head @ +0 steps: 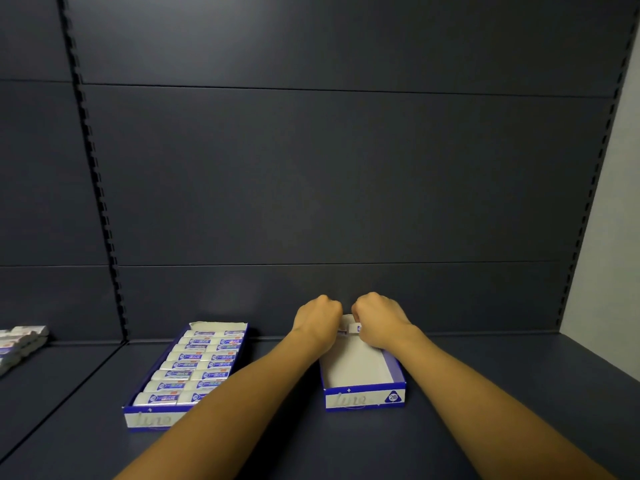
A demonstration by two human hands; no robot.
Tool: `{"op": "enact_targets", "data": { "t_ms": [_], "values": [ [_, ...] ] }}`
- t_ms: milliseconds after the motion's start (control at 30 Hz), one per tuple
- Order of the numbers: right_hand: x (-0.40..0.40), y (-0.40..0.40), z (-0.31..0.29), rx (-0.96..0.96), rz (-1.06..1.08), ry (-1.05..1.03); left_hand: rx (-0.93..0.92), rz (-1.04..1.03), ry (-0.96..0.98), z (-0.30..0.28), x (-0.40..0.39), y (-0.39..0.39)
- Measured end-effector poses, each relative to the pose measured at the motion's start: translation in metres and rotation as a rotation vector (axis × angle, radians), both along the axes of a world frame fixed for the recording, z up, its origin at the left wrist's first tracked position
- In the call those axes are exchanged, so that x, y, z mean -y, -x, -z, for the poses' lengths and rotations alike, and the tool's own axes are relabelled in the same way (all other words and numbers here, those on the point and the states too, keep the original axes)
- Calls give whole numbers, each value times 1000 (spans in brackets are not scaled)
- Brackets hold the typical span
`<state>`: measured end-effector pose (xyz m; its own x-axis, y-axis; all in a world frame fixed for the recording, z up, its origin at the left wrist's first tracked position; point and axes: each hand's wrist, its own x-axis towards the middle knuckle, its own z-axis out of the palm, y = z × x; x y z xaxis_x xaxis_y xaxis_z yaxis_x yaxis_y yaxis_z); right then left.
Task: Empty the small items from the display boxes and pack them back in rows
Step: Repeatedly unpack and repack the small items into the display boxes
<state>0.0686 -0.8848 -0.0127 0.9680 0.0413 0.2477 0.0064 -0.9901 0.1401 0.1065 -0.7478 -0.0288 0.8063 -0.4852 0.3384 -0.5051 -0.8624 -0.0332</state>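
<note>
Both hands, left [317, 318] and right [375, 318], grip closed on small white wrapped erasers [350, 328] at the far end of the blue-and-white cardboard display box [363, 398].

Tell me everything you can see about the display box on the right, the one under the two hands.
The right display box is an open, shallow cardboard tray, blue outside, white inside, with a "2B" mark on its near wall. It lies flat on the dark shelf, almost empty. At its far end the left hand and right hand hold small erasers.
</note>
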Motion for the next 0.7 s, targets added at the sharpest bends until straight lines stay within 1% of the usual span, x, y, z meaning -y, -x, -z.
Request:
{"op": "enact_targets", "data": {
  "t_ms": [200, 333, 433, 500, 633, 700],
  "values": [
    [-13, -5, -2, -18, 17, 139, 3, 5, 17, 3, -1, -1],
    [-16, -4, -4, -59, -26, 234, 7, 7, -1, 2, 0, 0],
    [-17, -2, 0, -71, -61, 262, -2, -3, 2, 0, -1, 2],
    [-15, 1, 2, -70, -67, 246, -12, -4, 10, 0, -1, 3],
    [-3, 5, 2, -24, -75, 81, -40, 9, 37, 0, -2, 2],
    [0, 6, 0, -33, -57, 37, -56, 20, 44, 0, -3, 1]
  ]
}}
